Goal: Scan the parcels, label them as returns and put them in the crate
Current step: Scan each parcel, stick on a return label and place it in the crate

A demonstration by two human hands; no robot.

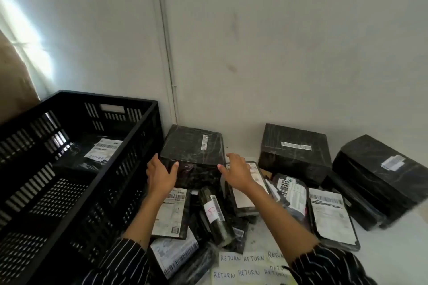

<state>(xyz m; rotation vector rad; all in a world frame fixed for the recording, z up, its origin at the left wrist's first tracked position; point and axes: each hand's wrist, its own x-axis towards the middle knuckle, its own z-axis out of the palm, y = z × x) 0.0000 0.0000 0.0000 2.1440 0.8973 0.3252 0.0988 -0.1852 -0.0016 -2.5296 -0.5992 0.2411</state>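
Note:
A black-wrapped box parcel (192, 146) with a barcode strip stands by the wall corner, right beside the black slatted crate (46, 196). My left hand (161, 174) lies against the box's front left corner with fingers straight. My right hand (236, 171) hovers open at its front right corner; touch is unclear. One labelled flat parcel (102, 149) lies inside the crate. A sheet of handwritten RETURN labels (245, 266) lies near me, partly under my right sleeve.
Several black parcels with white shipping labels are heaped in front of the box, among them a wrapped cylinder (214, 215) and a flat mailer (331, 215). Two larger wrapped boxes (295, 152) (379, 176) stand at the right against the wall.

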